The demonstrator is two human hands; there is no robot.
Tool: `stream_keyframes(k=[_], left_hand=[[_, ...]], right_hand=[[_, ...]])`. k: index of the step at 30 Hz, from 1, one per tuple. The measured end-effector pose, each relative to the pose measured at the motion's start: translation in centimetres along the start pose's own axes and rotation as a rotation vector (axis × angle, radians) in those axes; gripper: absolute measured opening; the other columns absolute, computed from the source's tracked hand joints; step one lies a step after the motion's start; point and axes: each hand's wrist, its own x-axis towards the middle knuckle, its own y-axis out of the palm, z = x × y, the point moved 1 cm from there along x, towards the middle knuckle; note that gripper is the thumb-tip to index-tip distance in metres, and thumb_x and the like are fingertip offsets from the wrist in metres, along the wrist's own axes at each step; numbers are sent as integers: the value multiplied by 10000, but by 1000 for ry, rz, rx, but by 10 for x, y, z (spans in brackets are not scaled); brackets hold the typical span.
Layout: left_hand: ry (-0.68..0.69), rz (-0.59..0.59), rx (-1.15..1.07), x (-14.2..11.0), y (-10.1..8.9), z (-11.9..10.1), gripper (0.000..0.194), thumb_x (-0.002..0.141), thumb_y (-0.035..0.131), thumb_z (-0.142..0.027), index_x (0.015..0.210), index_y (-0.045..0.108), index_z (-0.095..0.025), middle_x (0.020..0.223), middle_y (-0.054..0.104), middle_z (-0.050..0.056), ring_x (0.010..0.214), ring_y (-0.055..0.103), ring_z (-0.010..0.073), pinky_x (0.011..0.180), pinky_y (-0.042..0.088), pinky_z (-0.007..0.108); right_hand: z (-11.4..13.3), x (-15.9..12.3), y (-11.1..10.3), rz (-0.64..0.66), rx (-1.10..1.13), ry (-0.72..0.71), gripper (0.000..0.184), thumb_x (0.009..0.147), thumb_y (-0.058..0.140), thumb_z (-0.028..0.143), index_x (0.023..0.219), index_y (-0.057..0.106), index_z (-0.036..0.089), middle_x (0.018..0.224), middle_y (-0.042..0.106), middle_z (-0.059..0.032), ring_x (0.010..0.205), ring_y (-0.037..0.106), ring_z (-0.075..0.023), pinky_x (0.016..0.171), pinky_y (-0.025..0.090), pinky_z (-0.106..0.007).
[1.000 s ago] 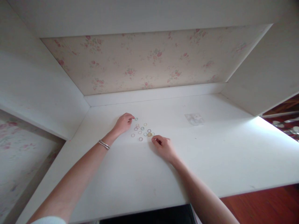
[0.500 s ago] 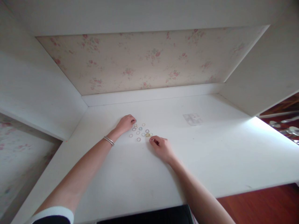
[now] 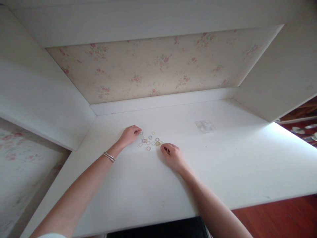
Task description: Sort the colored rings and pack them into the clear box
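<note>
Several small thin rings point(image 3: 148, 148) in pale pink, blue, yellow and clear tints lie loosely grouped on the white desk. Some overlap, such as the pinkish pair point(image 3: 145, 140). My left hand point(image 3: 129, 135) rests at the group's upper left, thumb and fingers pinched together beside a pale ring point(image 3: 141, 133). At the right side of the group is my right hand point(image 3: 172, 156), its fingers curled and closed, the tips close to a greenish ring point(image 3: 161, 143) and a yellow ring point(image 3: 158, 143). What either hand holds, if anything, is too small to make out.
A clear flat plastic box point(image 3: 205, 126) sits right of the rings, toward the back. White panels enclose the desk point(image 3: 247, 158) on both sides, with floral wallpaper point(image 3: 160, 66) behind. Shiny objects point(image 3: 304, 131) show beyond the right panel.
My left hand has drawn slightly left, away from the rings. Near it, a pinkish ring now lies lower, overlapping another. My right hand is nearly still; the view has tilted a little.
</note>
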Motion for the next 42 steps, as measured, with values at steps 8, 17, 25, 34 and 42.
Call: stream_keyframes(k=[8, 17, 25, 34, 42], left_hand=[[-21, -35, -61, -51, -12, -15, 241, 841, 474, -279, 956, 669, -195, 980, 652, 42, 819, 624, 153, 807, 491, 271], [-80, -10, -151, -84, 11, -26, 197, 830, 520, -294, 923, 676, -217, 955, 617, 35, 878, 601, 161, 832, 481, 283], [-37, 15, -187, -89, 10, -35, 174, 862, 484, -241, 801, 639, -189, 889, 605, 37, 824, 594, 156, 791, 475, 279], [103, 68, -260, -136, -5, -60, 163, 882, 494, -228, 858, 654, -213, 892, 607, 29, 834, 586, 145, 796, 453, 252], [83, 78, -431, -140, -5, -49, 193, 884, 500, -265, 867, 682, -202, 877, 616, 30, 808, 580, 136, 773, 450, 247]], right_hand=[[11, -2, 4, 24, -350, -171, 321, 909, 426, 359, 1206, 546, 363, 1278, 525, -24, 1122, 428, -249, 932, 274, -435], [11, 0, 7, -67, -356, -125, 353, 915, 407, 316, 1248, 525, 304, 1321, 487, -63, 1154, 418, -239, 931, 300, -397], [36, -3, 23, -24, -340, -175, 293, 900, 449, 292, 1162, 579, 280, 1118, 595, -62, 1000, 485, -214, 836, 321, -344], [35, 7, 39, 25, -328, -125, 222, 892, 479, 349, 987, 678, 322, 1035, 579, -40, 962, 483, -197, 817, 309, -343], [26, 5, 43, -57, -261, -150, 213, 893, 485, 322, 941, 690, 289, 938, 589, -36, 896, 512, -179, 801, 346, -321]])
